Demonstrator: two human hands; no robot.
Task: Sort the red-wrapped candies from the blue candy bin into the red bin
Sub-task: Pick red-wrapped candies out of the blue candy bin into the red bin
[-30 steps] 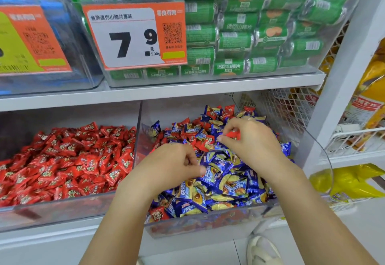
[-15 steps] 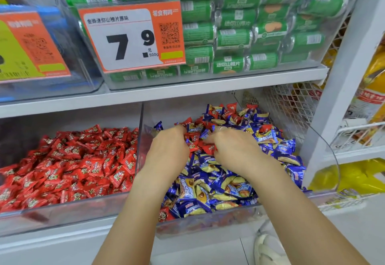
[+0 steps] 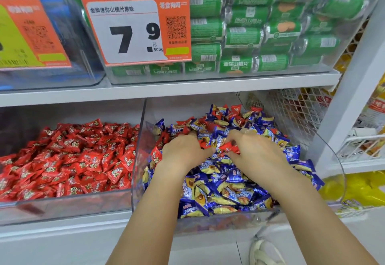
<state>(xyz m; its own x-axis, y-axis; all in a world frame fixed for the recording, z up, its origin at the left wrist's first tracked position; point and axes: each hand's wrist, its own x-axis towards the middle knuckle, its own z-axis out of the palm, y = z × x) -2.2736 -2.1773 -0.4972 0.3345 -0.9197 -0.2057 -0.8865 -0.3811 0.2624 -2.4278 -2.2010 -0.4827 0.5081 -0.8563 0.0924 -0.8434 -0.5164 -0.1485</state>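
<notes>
Both hands are down in the clear bin of blue-wrapped candies [image 3: 216,221] on the lower shelf. My right hand [image 3: 252,150] pinches a red-wrapped candy [image 3: 228,147] between thumb and fingers, just above the blue pile. My left hand [image 3: 183,152] lies knuckles up on the pile beside it, fingers curled around red wrappers [image 3: 205,144] at its fingertips. More red candies [image 3: 235,109] are scattered among the blue ones at the back of the pile. The clear bin of red candies [image 3: 62,206] stands directly to the left, heaped full.
A white shelf edge [image 3: 187,87] runs just above both bins, carrying a clear box of green packets [image 3: 260,35] with an orange price tag [image 3: 135,31]. A white upright post [image 3: 343,108] and wire mesh [image 3: 295,110] stand on the right. A shoe [image 3: 264,252] shows below.
Both hands moved deeper and closer together into the middle of the blue pile. The right hand now pinches a red candy low over the pile; the view has shifted nearer.
</notes>
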